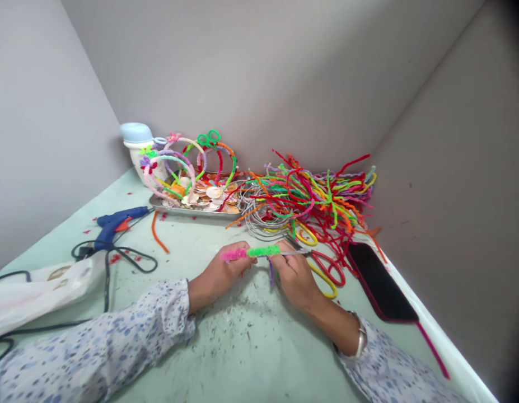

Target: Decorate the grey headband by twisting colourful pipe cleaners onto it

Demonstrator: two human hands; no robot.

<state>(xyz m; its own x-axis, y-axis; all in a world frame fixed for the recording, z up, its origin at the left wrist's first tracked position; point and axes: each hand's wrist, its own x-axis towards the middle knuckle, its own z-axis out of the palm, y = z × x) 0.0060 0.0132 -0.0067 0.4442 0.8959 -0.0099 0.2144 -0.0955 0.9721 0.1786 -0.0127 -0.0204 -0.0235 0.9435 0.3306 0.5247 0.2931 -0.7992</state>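
Fingers of left hand (219,274) and right hand (295,274) closed on pink-and-green chenille rod (263,252). Bare grey wire end (295,252) uncovered, right of fingers. Purple stem (271,272) hanging below. Just right: red-handled scissors (326,267), yellow-handled scissors (322,284). Ahead: loose pipe-cleaner heap (313,196), grey wire coil (261,210). Ahead left: finished pipe-cleaner hoops (175,168) on metal tray (192,208).

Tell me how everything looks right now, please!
Left hand, holding pipe cleaner
Right hand, holding the same pipe cleaner
Scissors, lying down
Phone, lying flat, screen dark
Glue gun, lying down, cord attached
Tray, full of shells
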